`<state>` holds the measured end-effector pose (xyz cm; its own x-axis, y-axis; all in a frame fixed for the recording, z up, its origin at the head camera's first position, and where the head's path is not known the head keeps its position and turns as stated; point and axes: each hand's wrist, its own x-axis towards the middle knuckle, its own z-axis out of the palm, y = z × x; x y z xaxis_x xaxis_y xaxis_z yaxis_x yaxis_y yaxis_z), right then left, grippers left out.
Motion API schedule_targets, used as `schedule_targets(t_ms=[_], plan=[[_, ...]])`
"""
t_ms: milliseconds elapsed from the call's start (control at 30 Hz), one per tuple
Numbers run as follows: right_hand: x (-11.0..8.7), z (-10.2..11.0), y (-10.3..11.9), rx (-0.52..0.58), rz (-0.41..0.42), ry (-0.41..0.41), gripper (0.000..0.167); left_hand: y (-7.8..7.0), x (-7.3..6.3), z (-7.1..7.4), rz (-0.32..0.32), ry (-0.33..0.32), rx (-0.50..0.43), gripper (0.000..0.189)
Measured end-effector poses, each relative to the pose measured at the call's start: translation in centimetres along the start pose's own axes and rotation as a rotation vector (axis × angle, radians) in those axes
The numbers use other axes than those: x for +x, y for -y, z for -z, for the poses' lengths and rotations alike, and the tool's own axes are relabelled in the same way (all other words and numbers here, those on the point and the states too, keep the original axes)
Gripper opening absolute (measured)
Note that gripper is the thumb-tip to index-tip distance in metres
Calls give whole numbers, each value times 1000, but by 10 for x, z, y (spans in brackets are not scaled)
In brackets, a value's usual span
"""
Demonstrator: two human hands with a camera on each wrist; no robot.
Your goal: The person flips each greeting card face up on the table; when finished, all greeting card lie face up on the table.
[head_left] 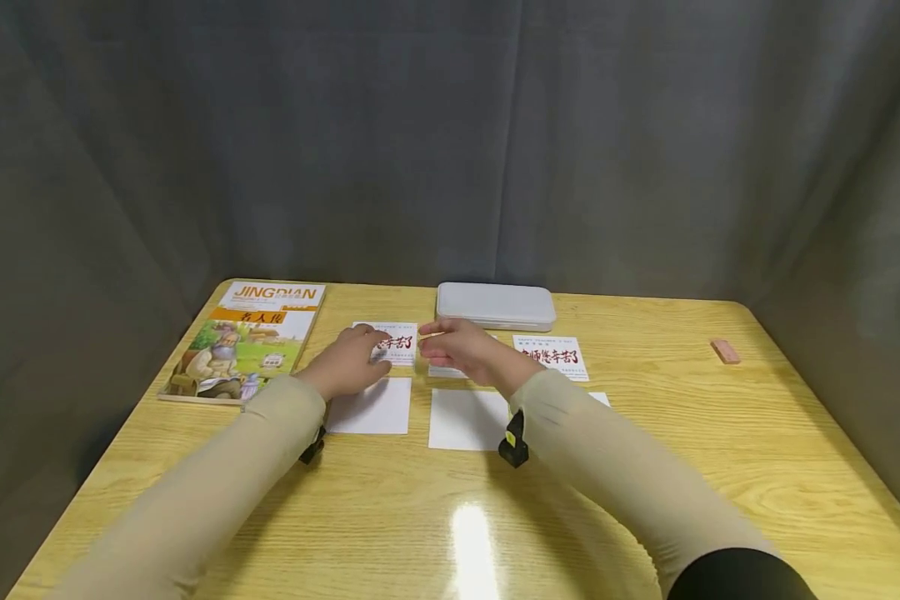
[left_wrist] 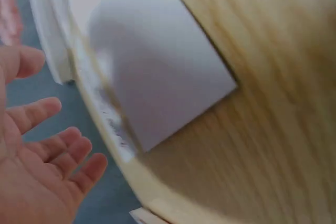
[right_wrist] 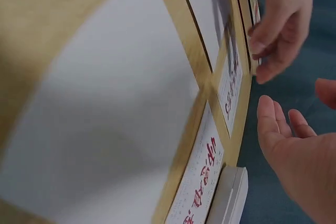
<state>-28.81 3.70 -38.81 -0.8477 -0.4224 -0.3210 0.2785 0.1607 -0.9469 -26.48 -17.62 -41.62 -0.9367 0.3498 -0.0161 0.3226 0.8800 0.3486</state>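
My left hand (head_left: 348,360) hovers at the left printed card (head_left: 401,340), its fingers loosely bent and spread; the left wrist view shows nothing in the palm. Over the middle printed card (head_left: 447,372) is my right hand (head_left: 467,347), fingers stretched toward the left one and holding nothing. A third printed card (head_left: 562,360) with the same red lettering lies farther right. In front of this row are blank white cards: one below the left hand (head_left: 375,407), a middle card (head_left: 465,421), and a right card (head_left: 600,398) mostly covered by my right forearm.
A white flat case (head_left: 495,305) lies at the back edge, behind the middle printed card. To the left is a book (head_left: 247,342) with an illustrated cover. A small pink block (head_left: 725,352) sits at the far right. Grey curtains (head_left: 360,150) surround the wooden table (head_left: 390,517).
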Motion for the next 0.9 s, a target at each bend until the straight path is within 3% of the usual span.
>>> schedule_targets(t_ms=[100, 200, 367, 633, 900], plan=[[-13, 0, -6, 14, -22, 22, 43, -7, -18, 3, -81, -5, -17, 52], [-24, -3, -14, 24, -46, 53, 43, -12, -38, 3, -158, 50, 11, 53], [-33, -12, -26, 51, -85, 93, 42, -13, -60, -1, -196, 136, 43, 51], [-30, -22, -33, 93, -127, 68, 14, -6, -67, -11, -173, 149, 42, 48], [-26, -28, -31, 134, -145, 21, 35, -10, -71, -13, -141, 121, 2, 48]])
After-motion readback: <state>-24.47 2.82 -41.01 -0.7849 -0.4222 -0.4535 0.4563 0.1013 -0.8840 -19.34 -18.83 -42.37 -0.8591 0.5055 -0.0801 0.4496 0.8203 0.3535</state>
